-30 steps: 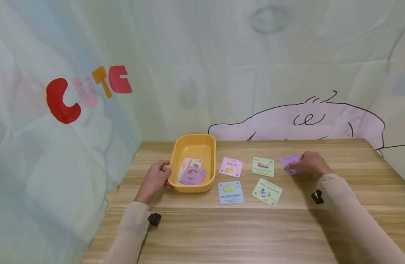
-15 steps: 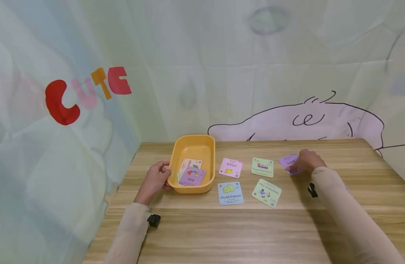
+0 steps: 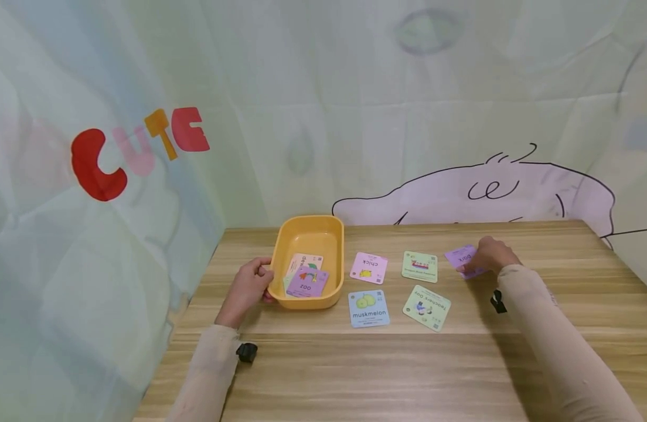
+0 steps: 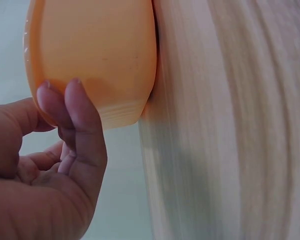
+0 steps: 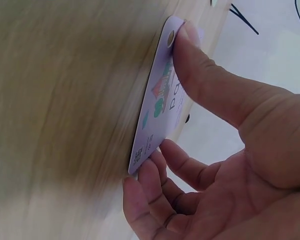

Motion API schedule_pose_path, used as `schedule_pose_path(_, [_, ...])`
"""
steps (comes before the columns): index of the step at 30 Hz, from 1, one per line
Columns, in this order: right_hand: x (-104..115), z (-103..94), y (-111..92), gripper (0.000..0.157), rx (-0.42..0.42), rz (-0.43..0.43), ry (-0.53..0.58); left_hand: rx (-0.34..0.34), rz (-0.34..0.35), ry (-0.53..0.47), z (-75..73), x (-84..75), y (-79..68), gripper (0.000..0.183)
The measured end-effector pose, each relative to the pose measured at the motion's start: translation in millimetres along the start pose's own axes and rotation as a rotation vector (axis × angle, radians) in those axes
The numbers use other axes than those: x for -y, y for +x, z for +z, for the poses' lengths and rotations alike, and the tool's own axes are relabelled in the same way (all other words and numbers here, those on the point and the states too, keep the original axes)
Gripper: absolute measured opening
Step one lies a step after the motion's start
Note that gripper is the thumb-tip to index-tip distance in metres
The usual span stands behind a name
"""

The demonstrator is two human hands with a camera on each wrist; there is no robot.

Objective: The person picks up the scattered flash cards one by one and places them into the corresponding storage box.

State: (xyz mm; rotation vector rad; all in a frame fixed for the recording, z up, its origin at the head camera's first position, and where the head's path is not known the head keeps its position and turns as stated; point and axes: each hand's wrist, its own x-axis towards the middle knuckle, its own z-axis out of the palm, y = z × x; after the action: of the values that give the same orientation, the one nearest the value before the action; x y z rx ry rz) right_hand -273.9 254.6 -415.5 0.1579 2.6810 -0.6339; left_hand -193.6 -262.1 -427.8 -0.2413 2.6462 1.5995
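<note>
At the table's far right, my right hand [image 3: 494, 256] pinches a purple "park" flashcard [image 3: 457, 256] between thumb and fingers. In the right wrist view the thumb lies over one end of that flashcard [image 5: 157, 100] and the fingertips [image 5: 149, 175] meet its other end, close over the wood. On the left, my left hand [image 3: 247, 288] grips the near left side of a yellow plastic bin [image 3: 314, 241], two fingers against its outer wall in the left wrist view. Inside the bin lie a purple "zoo" flashcard [image 3: 307, 283] and others partly beneath it.
Between the hands several flashcards lie flat: pink "chick" [image 3: 368, 268], blue "muskmelon" [image 3: 368, 309], green "Teachers' Day" [image 3: 426, 309] and a green boat card [image 3: 419, 266]. The wooden table [image 3: 344, 375] ends against a printed curtain [image 3: 281, 146] behind and at left.
My right wrist and forearm have shifted slightly left, and the fingers now cover more of the park flashcard's right side. The left hand and bin have stayed put.
</note>
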Motion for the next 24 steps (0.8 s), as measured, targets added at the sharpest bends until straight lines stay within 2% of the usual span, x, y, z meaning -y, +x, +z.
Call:
schedule_pose_path(8, [1.5, -1.1, 0.4, 0.077, -0.047, -0.041, -0.044, 0.013, 0.029, -0.019, -0.4, 1.7, 1.8, 0.042])
schedule_pose_path(16, [0.6, -0.5, 3.1, 0.082, -0.033, -0.012, -0.029, 0.015, 0.025, -0.020, -0.5, 2.5, 2.7, 0.042])
schedule_pose_path(24, [2.4, -0.2, 0.5, 0.072, 0.004, -0.005, 0.042, 0.013, 0.005, -0.023, -0.5, 3.1, 2.7, 0.041])
